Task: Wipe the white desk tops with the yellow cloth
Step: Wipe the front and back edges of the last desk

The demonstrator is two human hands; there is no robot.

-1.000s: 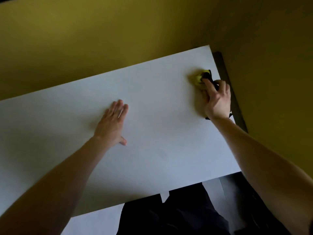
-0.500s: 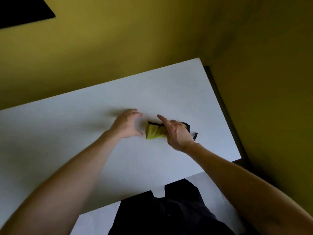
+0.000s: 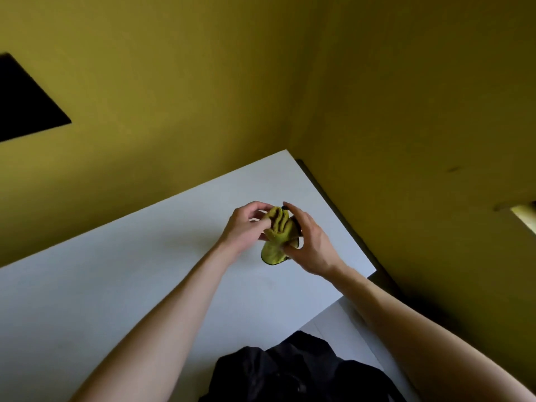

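Observation:
The yellow cloth (image 3: pixel 277 236), edged in black, is bunched up and lifted off the white desk top (image 3: pixel 130 271). Both hands hold it above the desk's right part. My left hand (image 3: pixel 246 224) pinches its upper left folds with fingers and thumb. My right hand (image 3: pixel 307 242) grips its right side, thumb pressed on the lower part and fingers curled behind. The cloth's lower end hangs loose between my wrists. The desk fills the lower left of the view and runs into the corner of the room.
Yellow-green walls (image 3: pixel 406 111) meet in a corner behind the desk. A dark gap (image 3: pixel 348 221) runs between the desk's right edge and the right wall. A black rectangle (image 3: pixel 23 105) is on the left wall. My dark clothing (image 3: pixel 290 372) shows below the near desk edge.
My right hand slid the cloth from the far right edge back to the middle of the desk. My left hand left the surface and joined it. Both hands now hold the cloth lifted off the desk.

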